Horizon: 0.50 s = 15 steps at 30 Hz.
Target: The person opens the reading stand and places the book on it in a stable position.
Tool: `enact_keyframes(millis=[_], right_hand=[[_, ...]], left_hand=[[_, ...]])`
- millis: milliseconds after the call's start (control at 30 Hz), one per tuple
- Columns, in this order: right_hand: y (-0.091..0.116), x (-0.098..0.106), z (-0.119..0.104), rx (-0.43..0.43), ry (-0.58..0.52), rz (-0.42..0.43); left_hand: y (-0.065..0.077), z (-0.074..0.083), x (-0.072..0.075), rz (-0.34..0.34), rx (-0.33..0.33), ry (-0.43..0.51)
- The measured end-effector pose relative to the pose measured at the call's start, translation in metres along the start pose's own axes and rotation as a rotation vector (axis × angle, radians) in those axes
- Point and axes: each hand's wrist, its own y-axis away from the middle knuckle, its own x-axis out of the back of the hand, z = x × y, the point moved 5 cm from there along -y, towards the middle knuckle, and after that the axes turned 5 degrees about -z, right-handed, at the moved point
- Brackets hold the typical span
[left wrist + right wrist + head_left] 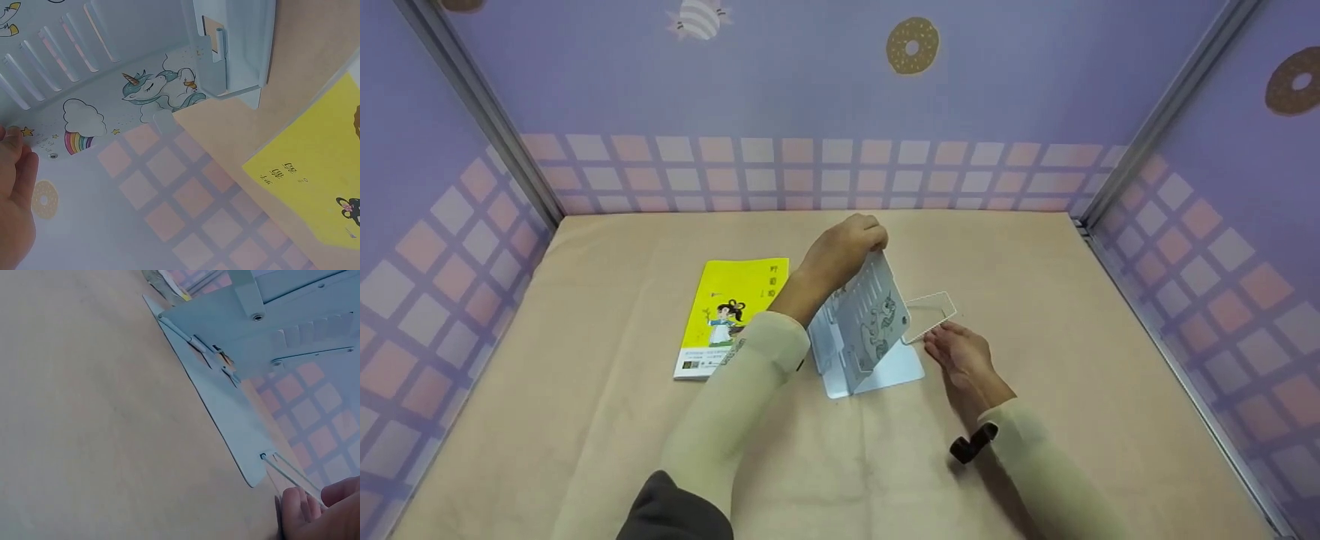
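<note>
A pale blue metal book stand (877, 315) is raised at an angle on its flat base plate (891, 373). At the panel's top edge, my left hand (840, 253) grips the corner. The left wrist view shows the panel's printed face, with a unicorn (163, 90), a cloud and a rainbow. A thin white wire support (949, 298) swings out to the right from the stand's base. My right hand (966, 358) pinches this wire at its near side; in the right wrist view its thumb and fingers (295, 509) close around the wire's end.
Left of the stand lies a yellow book (735, 292) with a cartoon girl on its cover, partly behind my left forearm. The beige cloth (607, 300) covers the tabletop. Purple patterned walls (810, 90) rise at the back and both sides.
</note>
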Motion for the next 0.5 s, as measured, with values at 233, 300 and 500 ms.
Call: enact_keyframes(millis=[233, 300, 500], right_hand=[[-0.002, -0.008, -0.003, 0.081, 0.087, 0.024], [-0.002, -0.01, -0.003, 0.113, 0.139, 0.025], [-0.003, -0.014, -0.001, 0.19, 0.298, 0.034]], left_hand=[[0.0, 0.0, 0.0, 0.033, -0.029, -0.028], [0.0, 0.0, 0.0, 0.036, -0.034, -0.027], [-0.001, 0.0, 0.0, 0.024, -0.028, -0.025]])
